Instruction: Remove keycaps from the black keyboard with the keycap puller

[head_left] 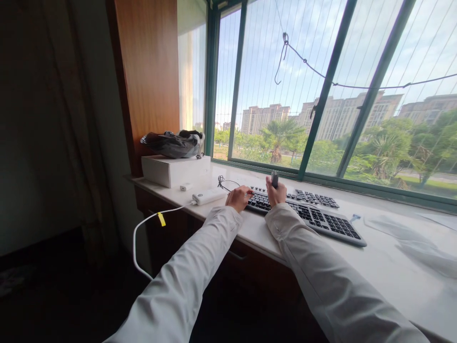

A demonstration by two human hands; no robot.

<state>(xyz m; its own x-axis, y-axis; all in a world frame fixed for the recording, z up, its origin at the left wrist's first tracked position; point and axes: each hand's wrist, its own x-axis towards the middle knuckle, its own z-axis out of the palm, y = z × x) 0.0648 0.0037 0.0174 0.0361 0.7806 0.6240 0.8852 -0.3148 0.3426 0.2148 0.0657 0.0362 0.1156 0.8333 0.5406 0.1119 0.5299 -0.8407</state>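
A long dark keyboard (335,224) lies at a slant along the white sill, its black keys facing up. My left hand (238,197) is closed over its left end, with the fingers bent at the edge. Above the keys, my right hand (277,194) makes a fist round a small dark tool (274,178), whose top end sticks up past the thumb. The tool's lower end is hidden by the hand, so its kind cannot be told. Behind the keyboard are rows of loose black keycaps (316,197).
Left of my left hand lies a white power bank (209,196) with a white cable (134,245) hanging over the edge. A small white block (186,187) and a white box (174,170) topped by a dark bag (171,144) stand beyond. Clear plastic (410,233) lies at right.
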